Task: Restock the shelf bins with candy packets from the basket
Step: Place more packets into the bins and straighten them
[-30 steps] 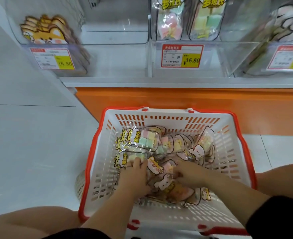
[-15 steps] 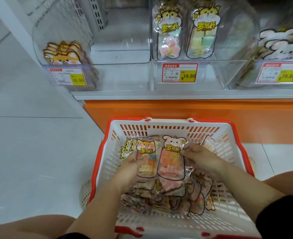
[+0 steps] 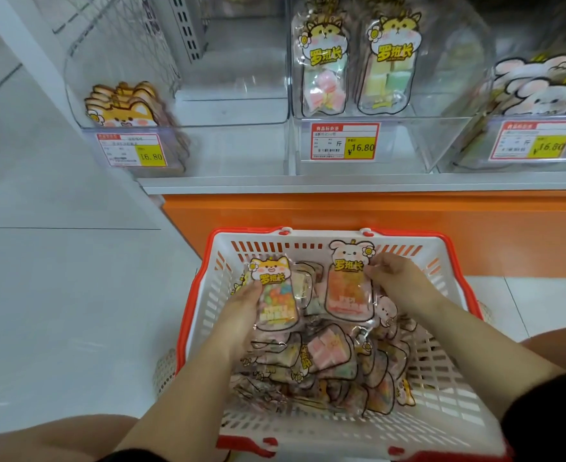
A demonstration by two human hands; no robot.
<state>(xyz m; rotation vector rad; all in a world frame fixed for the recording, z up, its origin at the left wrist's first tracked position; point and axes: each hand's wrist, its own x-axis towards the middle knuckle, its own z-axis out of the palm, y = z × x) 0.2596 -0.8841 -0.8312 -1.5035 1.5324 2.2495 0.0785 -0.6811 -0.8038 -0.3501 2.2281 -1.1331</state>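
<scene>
Below, pale floor, basket; left hand holds dog packet, right hand bear packet.

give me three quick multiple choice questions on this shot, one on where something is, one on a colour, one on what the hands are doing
1. The basket sits:
a) below the shelf, in front of the orange panel
b) on top of the shelf
c) inside a bin

2. The basket's rim is:
a) blue
b) red
c) green

3. The hands:
a) are both empty
b) hold one packet together
c) each hold a candy packet

Answers:
1 a, it lies lower than the shelf edge.
2 b, a red band tops the white walls.
3 c, the left hand grips the dog-topped packet and the right hand pinches the white-animal packet.
</scene>
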